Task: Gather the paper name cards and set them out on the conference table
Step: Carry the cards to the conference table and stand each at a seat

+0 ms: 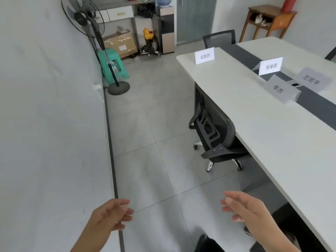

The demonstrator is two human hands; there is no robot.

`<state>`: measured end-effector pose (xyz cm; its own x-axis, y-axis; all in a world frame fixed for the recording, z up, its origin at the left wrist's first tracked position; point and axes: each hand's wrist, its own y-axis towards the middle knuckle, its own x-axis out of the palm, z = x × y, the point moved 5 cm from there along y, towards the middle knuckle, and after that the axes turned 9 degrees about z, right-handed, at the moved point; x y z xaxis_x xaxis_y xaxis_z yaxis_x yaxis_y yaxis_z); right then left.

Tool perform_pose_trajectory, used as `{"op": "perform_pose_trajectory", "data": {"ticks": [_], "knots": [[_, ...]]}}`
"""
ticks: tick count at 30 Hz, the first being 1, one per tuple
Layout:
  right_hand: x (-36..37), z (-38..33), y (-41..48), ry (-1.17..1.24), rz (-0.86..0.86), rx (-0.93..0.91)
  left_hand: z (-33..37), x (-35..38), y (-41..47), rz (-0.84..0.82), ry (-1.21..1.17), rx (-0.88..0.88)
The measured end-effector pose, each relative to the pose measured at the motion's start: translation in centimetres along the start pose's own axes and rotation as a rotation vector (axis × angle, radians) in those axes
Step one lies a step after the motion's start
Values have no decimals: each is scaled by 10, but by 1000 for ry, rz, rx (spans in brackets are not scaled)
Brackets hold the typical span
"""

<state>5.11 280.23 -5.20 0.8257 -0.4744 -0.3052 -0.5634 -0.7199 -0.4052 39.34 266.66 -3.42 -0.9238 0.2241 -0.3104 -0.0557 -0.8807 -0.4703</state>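
Near, the left hand (111, 215) and right hand (249, 213) hover over the floor, both released, holding nothing. Right, an office chair (216, 128) is tucked under the bench (236, 110). By its dark strip (243, 55), a name card (281, 90) and a second card (311, 80) lean back. A third card (271, 66) and a far card (204, 55) stand upright, lettering facing near. A fan (85, 17) stands far left.

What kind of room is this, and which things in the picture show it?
Most likely a small office meeting room. A long white conference table carries folded paper name cards, a mesh office chair is pushed in under it, and a water dispenser stands near the far door.
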Motion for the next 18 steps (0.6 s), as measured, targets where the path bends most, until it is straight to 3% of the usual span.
{"op": "perform_pose_trajectory", "data": {"ticks": [9, 18], "knots": [[68, -86, 169, -29, -50, -45, 75, -6, 147, 36, -40, -18], [151, -236, 341, -26, -190, -124, 197, -30, 299, 173, -106, 55]]}}
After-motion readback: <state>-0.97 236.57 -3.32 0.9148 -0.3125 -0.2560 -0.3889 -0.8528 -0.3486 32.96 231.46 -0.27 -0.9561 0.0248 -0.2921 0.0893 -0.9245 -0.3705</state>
